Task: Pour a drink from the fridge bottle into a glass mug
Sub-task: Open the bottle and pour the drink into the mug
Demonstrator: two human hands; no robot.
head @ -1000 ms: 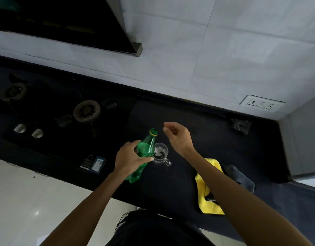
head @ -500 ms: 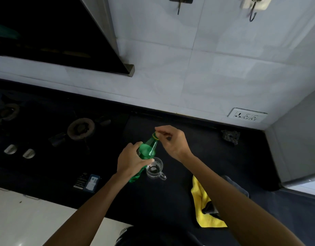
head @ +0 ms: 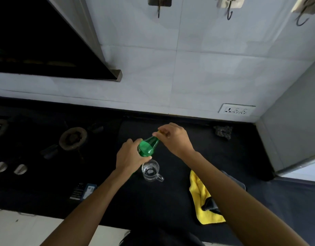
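Grips tilted green plastic bottle [head: 147, 148] in curled left hand [head: 129, 158], pinches its yellow cap [head: 159, 131] with right hand [head: 176, 139], clear glass mug [head: 150, 170] just below left fingers.

Both bare forearms are stretched forward from the near edge. The left hand [head: 130, 157] is wrapped round the bottle [head: 147, 147]. The right hand [head: 175, 138] is curled over the cap [head: 159, 131], which is pinched by its fingertips.
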